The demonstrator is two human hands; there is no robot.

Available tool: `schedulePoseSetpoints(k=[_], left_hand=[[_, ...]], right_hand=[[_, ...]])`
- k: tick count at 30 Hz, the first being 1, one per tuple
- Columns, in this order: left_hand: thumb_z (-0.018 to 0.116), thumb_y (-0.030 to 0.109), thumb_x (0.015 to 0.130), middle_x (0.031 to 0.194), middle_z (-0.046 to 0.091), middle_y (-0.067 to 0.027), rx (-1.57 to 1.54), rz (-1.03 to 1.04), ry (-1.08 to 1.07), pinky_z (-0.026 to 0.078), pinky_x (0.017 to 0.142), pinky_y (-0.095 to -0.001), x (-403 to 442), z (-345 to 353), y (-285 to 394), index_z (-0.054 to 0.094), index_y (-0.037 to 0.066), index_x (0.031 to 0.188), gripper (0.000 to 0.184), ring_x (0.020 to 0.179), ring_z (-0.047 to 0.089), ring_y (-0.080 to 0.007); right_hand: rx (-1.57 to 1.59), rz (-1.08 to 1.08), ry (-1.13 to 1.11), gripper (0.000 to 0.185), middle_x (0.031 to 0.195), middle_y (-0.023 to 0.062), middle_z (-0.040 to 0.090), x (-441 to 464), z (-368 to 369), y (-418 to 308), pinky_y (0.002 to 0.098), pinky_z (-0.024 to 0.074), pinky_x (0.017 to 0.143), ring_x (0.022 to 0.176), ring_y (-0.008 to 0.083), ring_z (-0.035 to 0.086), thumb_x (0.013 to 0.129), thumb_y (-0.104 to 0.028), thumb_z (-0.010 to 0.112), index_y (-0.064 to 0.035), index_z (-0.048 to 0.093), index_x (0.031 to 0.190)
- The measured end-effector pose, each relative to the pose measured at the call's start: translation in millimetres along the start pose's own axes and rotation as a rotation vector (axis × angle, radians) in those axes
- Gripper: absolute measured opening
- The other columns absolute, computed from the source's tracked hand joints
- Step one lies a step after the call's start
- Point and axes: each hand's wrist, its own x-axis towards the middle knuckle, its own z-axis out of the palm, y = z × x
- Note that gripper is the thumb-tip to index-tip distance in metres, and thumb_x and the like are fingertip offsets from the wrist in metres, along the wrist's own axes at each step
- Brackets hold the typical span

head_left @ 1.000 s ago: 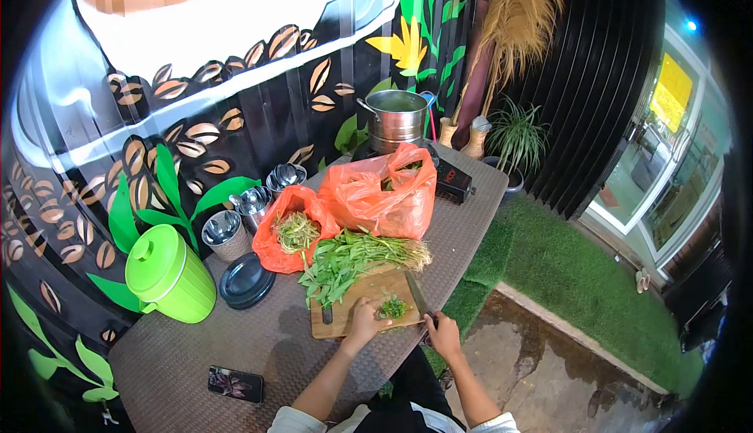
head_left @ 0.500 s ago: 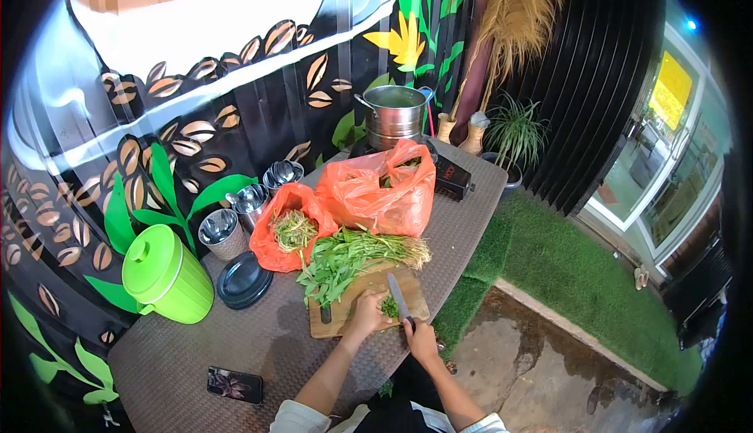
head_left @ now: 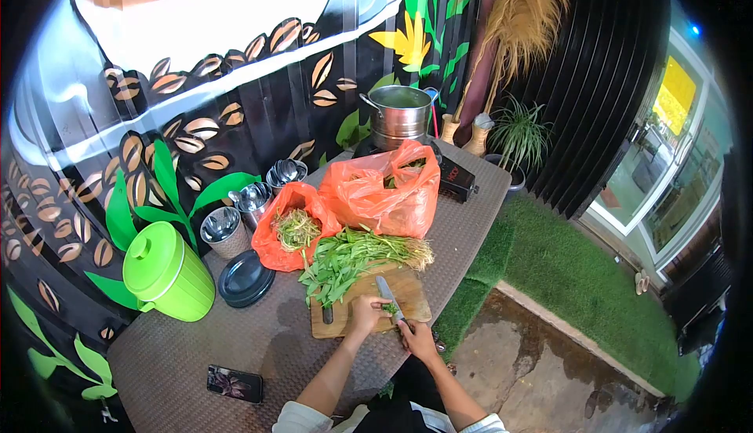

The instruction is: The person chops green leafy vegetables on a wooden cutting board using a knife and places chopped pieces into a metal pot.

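My right hand (head_left: pixel 418 340) is wrapped round the dark handle of a knife (head_left: pixel 385 289), whose blade points away from me over the wooden cutting board (head_left: pixel 408 282). Close to the blade's left side, my left hand (head_left: pixel 367 314) is closed with its fingers on a small bunch of chopped greens (head_left: pixel 390 307). Part of that bunch is hidden by the fingers and the knife. Long leafy green stems (head_left: pixel 353 256) lie across the far edge of the board, their root ends to the right.
Behind the stems stand a large orange plastic bag (head_left: pixel 384 194) and a smaller one (head_left: pixel 271 249) holding root trimmings. A steel pot (head_left: pixel 398 119) sits on a burner (head_left: pixel 456 178). Leftward are dark plates (head_left: pixel 245 280), cutlery cups (head_left: pixel 227 241), a green lidded container (head_left: pixel 169 276) and a phone (head_left: pixel 234 384).
The knife has shifted left and nearer my left hand, its blade now beside the fingers. Less of the chopped greens shows than before.
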Motion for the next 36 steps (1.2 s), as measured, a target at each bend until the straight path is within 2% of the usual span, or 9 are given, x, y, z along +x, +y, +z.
schedulePoseSetpoints(k=[14,21,23,27,29,32,34,35,36], left_hand=[[0.070,-0.012,0.062,0.078,0.068,-0.0122,-0.227,-0.032,-0.046,0.050,0.059,-0.0237,84.2,-17.2,130.9,0.066,-0.006,0.096,0.035,0.066,0.062,-0.0122],[0.070,-0.012,0.064,0.090,0.066,-0.0130,-0.398,0.181,-0.122,0.053,0.071,-0.0257,247.4,-19.7,213.9,0.065,-0.007,0.098,0.035,0.079,0.063,-0.0154],[0.069,-0.012,0.065,0.090,0.066,-0.0123,-0.104,0.285,0.002,0.053,0.071,-0.0264,289.4,-17.2,242.3,0.065,-0.005,0.101,0.037,0.079,0.063,-0.0150],[0.073,-0.007,0.065,0.091,0.067,-0.0104,-0.278,0.232,0.007,0.051,0.069,-0.0252,379.8,-23.2,298.9,0.067,0.000,0.100,0.036,0.077,0.062,-0.0123],[0.071,-0.008,0.066,0.091,0.067,-0.0099,-0.102,0.448,0.166,0.051,0.071,-0.0248,428.4,-26.4,309.8,0.067,0.000,0.101,0.036,0.078,0.062,-0.0124],[0.071,-0.007,0.064,0.093,0.068,-0.0086,-0.071,0.460,0.345,0.050,0.073,-0.0261,511.7,-33.6,287.7,0.068,0.000,0.096,0.033,0.080,0.063,-0.0139],[0.076,-0.001,0.055,0.092,0.068,-0.0140,0.310,0.477,0.601,0.051,0.074,-0.0297,522.7,-30.8,278.5,0.070,0.003,0.090,0.036,0.081,0.065,-0.0201],[0.074,-0.003,0.057,0.087,0.065,-0.0209,0.616,0.515,0.598,0.052,0.073,-0.0373,530.7,-30.9,264.1,0.071,0.005,0.085,0.030,0.080,0.065,-0.0335],[0.072,-0.003,0.057,0.087,0.065,-0.0207,0.763,0.504,0.471,0.052,0.076,-0.0402,539.8,-31.1,245.2,0.071,0.007,0.083,0.027,0.082,0.064,-0.0352]], right_hand=[[0.348,0.007,-0.181,0.030,0.048,0.0031,0.048,64.1,-84.8,-101.8,0.0250,0.0322,0.035,0.034,0.0109,0.042,0.092,-0.025,0.051,-0.0027,0.051,0.072],[0.474,-0.049,-0.310,0.026,0.053,0.0049,0.050,189.1,-179.7,-199.0,0.0253,0.0340,0.038,0.039,0.0104,0.045,0.091,-0.020,0.049,-0.0015,0.051,0.073],[0.388,-0.172,-0.326,0.025,0.053,0.0050,0.049,231.7,-204.1,-225.8,0.0253,0.0339,0.038,0.039,0.0117,0.045,0.091,-0.020,0.047,-0.0015,0.051,0.075],[0.455,-0.211,-0.304,0.029,0.051,0.0045,0.047,325.8,-236.9,-279.4,0.0251,0.0328,0.036,0.036,0.0132,0.042,0.092,-0.027,0.044,-0.0033,0.049,0.076],[0.418,-0.261,-0.215,0.030,0.051,0.0049,0.047,372.0,-240.9,-304.4,0.0262,0.0343,0.036,0.037,0.0142,0.043,0.090,-0.029,0.045,-0.0034,0.049,0.076],[0.251,-0.352,-0.122,0.033,0.051,0.0044,0.048,441.6,-243.7,-323.2,0.0270,0.0365,0.037,0.037,0.0152,0.045,0.089,-0.031,0.046,-0.0026,0.050,0.073],[-0.107,-0.557,0.042,0.038,0.060,0.0172,0.057,502.9,-242.2,-305.3,0.0368,0.0452,0.049,0.053,0.0269,0.058,0.084,-0.031,0.050,0.0041,0.056,0.072],[-0.319,-0.664,0.175,0.040,0.067,0.0252,0.062,524.2,-240.7,-297.9,0.0435,0.0505,0.059,0.064,0.0371,0.063,0.081,-0.030,0.052,0.0082,0.060,0.074],[-0.494,-0.649,0.200,0.041,0.076,0.0322,0.060,516.8,-246.8,-302.2,0.0480,0.0492,0.071,0.078,0.0440,0.061,0.078,-0.030,0.054,0.0101,0.061,0.077]])
